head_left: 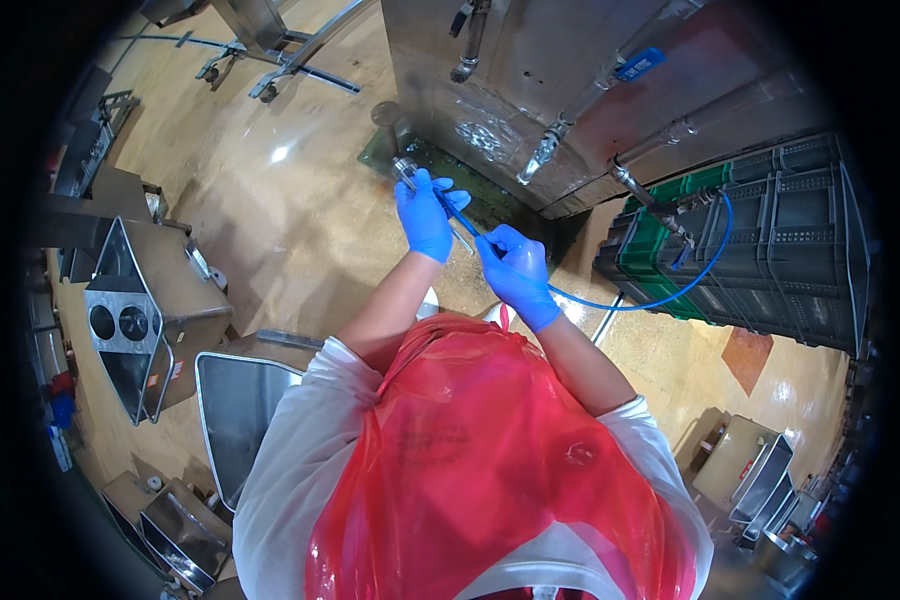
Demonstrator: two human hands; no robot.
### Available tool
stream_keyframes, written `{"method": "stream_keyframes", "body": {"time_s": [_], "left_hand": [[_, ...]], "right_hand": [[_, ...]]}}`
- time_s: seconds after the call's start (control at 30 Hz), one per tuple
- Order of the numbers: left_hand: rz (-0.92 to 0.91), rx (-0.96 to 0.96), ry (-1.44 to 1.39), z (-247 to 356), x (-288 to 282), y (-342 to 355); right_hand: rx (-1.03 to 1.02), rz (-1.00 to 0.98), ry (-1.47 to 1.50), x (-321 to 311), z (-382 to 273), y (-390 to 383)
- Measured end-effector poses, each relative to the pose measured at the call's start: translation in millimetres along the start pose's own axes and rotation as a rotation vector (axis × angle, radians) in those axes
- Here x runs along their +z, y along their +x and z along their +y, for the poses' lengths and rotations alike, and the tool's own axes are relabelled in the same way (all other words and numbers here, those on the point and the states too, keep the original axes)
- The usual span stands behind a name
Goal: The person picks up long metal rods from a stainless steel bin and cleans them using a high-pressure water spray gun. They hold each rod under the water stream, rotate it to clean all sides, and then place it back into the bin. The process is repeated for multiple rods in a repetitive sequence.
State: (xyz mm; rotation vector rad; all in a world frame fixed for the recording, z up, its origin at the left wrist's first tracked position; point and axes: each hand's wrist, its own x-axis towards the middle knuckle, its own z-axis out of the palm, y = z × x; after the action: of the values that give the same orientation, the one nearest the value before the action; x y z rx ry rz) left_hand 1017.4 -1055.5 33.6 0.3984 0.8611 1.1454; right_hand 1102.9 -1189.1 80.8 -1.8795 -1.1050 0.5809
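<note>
Both my hands wear blue gloves and meet in front of my red plastic apron. My left hand (428, 218) wraps around a metal spray gun (404, 168), whose front end points away from me. A thin metal lever (463, 240) sticks out below it, between the hands. Just behind, my right hand (518, 270) is closed around the blue hose (610, 306) where it runs into the gun. From there the hose loops right and up to a pipe valve (708, 197). Beyond the gun lies a round brownish disc (385, 113); whether it touches the gun I cannot tell.
A large steel tank (530, 90) with pipes and a blue-handled valve (638, 65) stands ahead, above a wet dark green patch (440, 170). Stacked grey crates (770, 240) stand at right. Steel bins (170, 290) are at left, and a wheeled metal frame (265, 60) stands far left.
</note>
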Motion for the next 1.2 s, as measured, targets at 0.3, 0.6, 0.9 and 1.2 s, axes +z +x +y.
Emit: {"method": "stream_keyframes", "body": {"time_s": [0.3,0.6,0.9,1.2], "left_hand": [[0.020,0.040,-0.001,8.9,4.6,5.3],[-0.067,-0.058,-0.087,43.5,-39.0,47.6],[-0.092,-0.016,-0.072,17.1,-23.8,41.8],[-0.043,0.041,0.025,25.4,-11.7,23.3]], "right_hand": [[-0.036,0.013,-0.099,-15.6,8.8,-7.4],[0.221,0.144,-0.226,-97.9,125.4,-78.9],[0.017,0.060,0.102,-65.5,5.5,-67.5],[-0.019,0.047,0.159,-56.6,7.4,-68.4]]}}
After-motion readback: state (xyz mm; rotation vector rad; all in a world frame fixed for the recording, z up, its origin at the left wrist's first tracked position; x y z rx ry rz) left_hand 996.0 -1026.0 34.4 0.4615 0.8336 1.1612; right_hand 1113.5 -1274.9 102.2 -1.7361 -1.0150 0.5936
